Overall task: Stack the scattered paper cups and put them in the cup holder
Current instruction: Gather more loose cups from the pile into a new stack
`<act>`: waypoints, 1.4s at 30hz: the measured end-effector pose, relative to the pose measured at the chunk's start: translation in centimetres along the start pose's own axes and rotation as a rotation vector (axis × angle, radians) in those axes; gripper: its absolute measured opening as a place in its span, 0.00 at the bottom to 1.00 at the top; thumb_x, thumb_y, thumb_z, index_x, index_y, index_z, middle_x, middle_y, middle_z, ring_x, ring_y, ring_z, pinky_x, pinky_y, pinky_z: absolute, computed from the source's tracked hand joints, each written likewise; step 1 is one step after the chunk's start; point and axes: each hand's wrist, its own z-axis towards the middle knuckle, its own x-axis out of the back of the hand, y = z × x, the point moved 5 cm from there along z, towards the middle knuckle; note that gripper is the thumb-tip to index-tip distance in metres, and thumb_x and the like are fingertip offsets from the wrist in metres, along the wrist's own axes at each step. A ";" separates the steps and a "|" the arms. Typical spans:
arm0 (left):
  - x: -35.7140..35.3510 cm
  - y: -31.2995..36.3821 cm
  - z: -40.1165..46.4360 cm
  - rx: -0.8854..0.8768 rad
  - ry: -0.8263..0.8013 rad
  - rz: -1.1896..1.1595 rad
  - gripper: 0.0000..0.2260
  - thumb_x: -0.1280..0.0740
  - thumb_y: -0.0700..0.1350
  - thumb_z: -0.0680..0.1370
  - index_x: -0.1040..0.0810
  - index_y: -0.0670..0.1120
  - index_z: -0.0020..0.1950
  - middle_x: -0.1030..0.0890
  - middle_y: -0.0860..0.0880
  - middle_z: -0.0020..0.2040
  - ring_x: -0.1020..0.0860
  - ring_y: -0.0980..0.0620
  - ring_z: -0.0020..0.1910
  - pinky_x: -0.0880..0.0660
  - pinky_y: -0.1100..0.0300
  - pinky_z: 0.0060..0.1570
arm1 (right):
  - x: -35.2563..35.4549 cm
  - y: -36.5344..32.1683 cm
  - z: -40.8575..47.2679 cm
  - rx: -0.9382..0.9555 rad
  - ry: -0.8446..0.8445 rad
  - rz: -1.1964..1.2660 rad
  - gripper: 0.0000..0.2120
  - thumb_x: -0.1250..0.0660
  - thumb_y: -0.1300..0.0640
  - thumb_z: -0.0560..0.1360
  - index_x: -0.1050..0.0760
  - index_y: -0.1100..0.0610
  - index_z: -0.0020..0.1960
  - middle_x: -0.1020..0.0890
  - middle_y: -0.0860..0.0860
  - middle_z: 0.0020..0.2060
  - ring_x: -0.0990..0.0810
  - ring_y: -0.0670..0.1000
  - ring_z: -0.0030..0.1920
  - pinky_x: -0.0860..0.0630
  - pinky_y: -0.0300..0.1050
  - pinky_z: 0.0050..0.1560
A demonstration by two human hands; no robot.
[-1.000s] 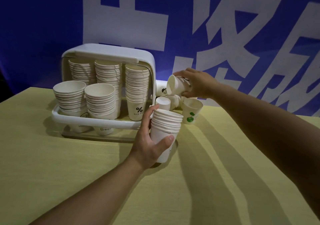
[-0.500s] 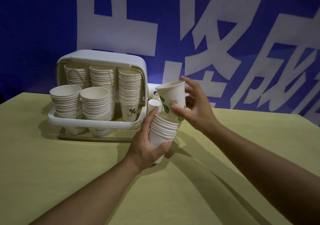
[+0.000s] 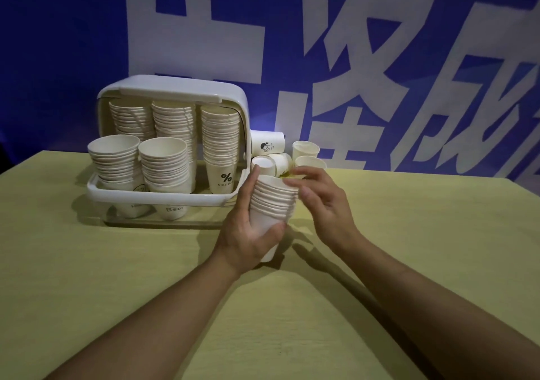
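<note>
Gripping a ribbed stack of paper cups (image 3: 273,204), the left hand (image 3: 251,233) wraps it; right hand (image 3: 318,201) spread.

Cup holder (image 3: 163,197) crammed; near tabletop (image 3: 117,292) open.

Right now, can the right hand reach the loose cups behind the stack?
Probably yes. The right hand is open beside the held stack, and the loose cups stand just beyond it, nothing between.

Green-print cup now nested atop the held stack (image 3: 273,204), right hand (image 3: 320,201) fingers loosened beside its rim
</note>
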 end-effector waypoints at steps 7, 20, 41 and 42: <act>0.5 -1.0 0.3 0.033 0.077 0.005 0.38 0.28 0.60 0.67 0.43 0.72 0.72 0.28 0.55 0.70 0.24 0.55 0.64 0.25 0.49 0.64 | 2.9 6.4 3.9 -0.363 0.348 -0.287 0.31 0.24 0.50 0.73 0.34 0.41 0.71 0.30 0.45 0.67 0.28 0.49 0.65 0.25 0.53 0.66; -0.1 -1.4 0.5 0.088 0.031 0.009 0.38 0.27 0.59 0.67 0.42 0.75 0.71 0.28 0.56 0.72 0.24 0.53 0.65 0.24 0.44 0.64 | 1.7 12.4 4.8 -0.422 0.220 -0.178 0.44 0.21 0.56 0.71 0.45 0.42 0.77 0.27 0.47 0.69 0.27 0.51 0.68 0.27 0.49 0.64; -0.3 -0.3 0.1 0.145 -0.051 0.055 0.40 0.29 0.62 0.66 0.47 0.78 0.72 0.32 0.65 0.71 0.29 0.66 0.65 0.30 0.75 0.55 | 0.8 1.3 3.2 -0.171 0.432 0.338 0.29 0.27 0.56 0.75 0.35 0.45 0.71 0.26 0.40 0.56 0.22 0.30 0.49 0.23 0.29 0.43; -0.3 -0.3 0.1 0.144 -0.052 0.055 0.40 0.29 0.62 0.66 0.47 0.78 0.72 0.32 0.66 0.71 0.29 0.66 0.65 0.30 0.76 0.54 | 0.7 0.7 3.1 -0.161 0.418 0.350 0.28 0.27 0.55 0.75 0.35 0.46 0.71 0.26 0.41 0.56 0.22 0.30 0.49 0.23 0.29 0.43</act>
